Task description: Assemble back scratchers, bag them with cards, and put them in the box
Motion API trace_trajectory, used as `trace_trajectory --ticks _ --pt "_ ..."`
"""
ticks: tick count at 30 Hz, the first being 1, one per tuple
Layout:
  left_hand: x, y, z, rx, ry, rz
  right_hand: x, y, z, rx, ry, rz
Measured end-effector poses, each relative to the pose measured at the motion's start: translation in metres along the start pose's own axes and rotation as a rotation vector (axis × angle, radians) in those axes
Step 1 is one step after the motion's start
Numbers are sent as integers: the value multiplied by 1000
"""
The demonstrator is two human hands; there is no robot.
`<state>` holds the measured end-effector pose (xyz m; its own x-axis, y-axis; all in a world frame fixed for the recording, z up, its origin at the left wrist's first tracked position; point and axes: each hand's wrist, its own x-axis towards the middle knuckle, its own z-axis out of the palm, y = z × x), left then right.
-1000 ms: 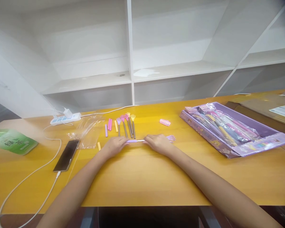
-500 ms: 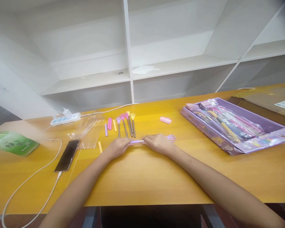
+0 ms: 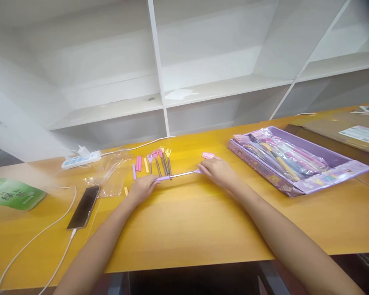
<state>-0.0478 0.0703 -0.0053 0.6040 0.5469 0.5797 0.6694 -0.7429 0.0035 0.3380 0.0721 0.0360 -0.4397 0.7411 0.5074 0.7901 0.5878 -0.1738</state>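
A telescopic back scratcher (image 3: 177, 175) with a purple handle and thin silver rod stretches between my hands, just above the yellow table (image 3: 187, 221). My left hand (image 3: 143, 188) is closed on its purple handle end. My right hand (image 3: 218, 171) is closed on the other end, hiding its claw head. Right behind lie several small scratchers (image 3: 160, 160) with pink, purple and yellow claw heads, and loose coloured grip sleeves (image 3: 139, 164).
A purple box (image 3: 295, 166) of wrapped scratchers sits to the right, with a cardboard box (image 3: 341, 133) behind it. A small pink piece (image 3: 208, 155) lies near my right hand. At left are clear plastic bags (image 3: 110, 172), a phone (image 3: 83, 207) on a white cable, a power strip (image 3: 80, 159), and a green packet (image 3: 12, 194).
My hands have moved apart: the silver rod between them is now much longer. My right hand went right and away, and now covers the purple claw head.
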Motion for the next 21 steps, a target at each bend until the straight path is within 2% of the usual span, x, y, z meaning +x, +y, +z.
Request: trace_trajectory --ticks 3,8,15,21 --pt "-1 0 -4 -13 -2 -10 0 3 10 290 7 187" --pt "-1 -1 -8 -62 1 -9 1 -3 27 630 18 302" --pt "-3 -3 -9 -91 -6 -29 -1 -13 30 776 -6 341" --pt "-3 1 -8 -90 116 27 -1 -29 32 855 71 357"
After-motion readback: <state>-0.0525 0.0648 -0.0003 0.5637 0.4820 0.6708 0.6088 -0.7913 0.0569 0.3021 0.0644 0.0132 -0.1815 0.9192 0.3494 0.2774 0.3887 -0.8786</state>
